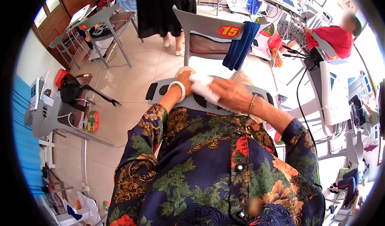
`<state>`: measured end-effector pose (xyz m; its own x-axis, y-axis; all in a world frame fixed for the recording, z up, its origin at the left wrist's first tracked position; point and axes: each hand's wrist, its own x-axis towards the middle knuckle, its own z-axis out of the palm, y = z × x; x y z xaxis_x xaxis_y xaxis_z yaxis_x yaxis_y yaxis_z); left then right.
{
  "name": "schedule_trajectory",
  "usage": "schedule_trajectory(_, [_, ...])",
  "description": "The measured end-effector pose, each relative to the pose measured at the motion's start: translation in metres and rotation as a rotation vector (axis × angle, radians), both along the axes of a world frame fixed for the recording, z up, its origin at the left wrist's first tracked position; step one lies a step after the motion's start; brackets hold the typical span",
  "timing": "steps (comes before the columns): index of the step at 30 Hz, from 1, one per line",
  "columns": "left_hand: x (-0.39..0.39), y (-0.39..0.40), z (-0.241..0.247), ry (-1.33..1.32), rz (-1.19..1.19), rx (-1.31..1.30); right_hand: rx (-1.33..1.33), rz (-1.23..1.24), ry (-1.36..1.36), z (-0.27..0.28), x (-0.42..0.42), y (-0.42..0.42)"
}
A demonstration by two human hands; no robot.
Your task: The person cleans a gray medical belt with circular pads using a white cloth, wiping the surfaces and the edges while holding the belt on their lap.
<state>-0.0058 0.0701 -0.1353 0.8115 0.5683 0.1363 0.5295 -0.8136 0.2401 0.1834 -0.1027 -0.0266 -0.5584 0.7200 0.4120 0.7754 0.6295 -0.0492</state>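
Note:
A grey plastic board [156, 96] with dark pads and black end pieces lies across my lap. My right hand [233, 95], with a twisted bracelet at the wrist, grips a white wad [204, 86] that looks like cloth or tissue; it is blurred. At the wad's left end is my left hand [185, 81], wearing a pale bangle [183, 90]. It rests over the board's far left part, and its fingertips are partly hidden. Whether the left fingers hold the wad cannot be made out.
Ahead stands a grey chair [207, 20] with a blue strap [242, 45] over its back. Another chair [75, 105] at left carries a black strap. A white device [334, 93] and cables are at right. A person [165, 9] stands ahead; another [331, 39] sits at right.

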Motion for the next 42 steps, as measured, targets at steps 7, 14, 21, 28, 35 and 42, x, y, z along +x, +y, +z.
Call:
schedule_trajectory(7, [0.011, -0.019, 0.035, -0.008, 0.122, -0.134, -0.025, 0.009, -0.073, -0.034, 0.005, -0.003])
schedule_trajectory(14, [0.011, -0.020, 0.042, 0.014, 0.120, -0.114, -0.015, -0.012, -0.029, -0.028, 0.005, -0.002])
schedule_trajectory(21, [0.012, -0.023, 0.041, -0.027, 0.149, -0.100, -0.181, -0.303, -0.076, -0.031, 0.032, 0.005])
schedule_trajectory(28, [0.012, -0.027, 0.051, 0.032, 0.169, -0.194, -0.299, -0.583, -0.159, -0.020, 0.079, 0.003])
schedule_trajectory(35, [0.012, -0.026, 0.045, 0.030, 0.145, -0.065, -0.270, -0.757, -0.399, -0.016, 0.083, 0.001])
schedule_trajectory(42, [0.012, -0.027, 0.055, 0.138, 0.183, -0.211, -0.209, -0.818, -0.425, -0.003, 0.113, -0.004])
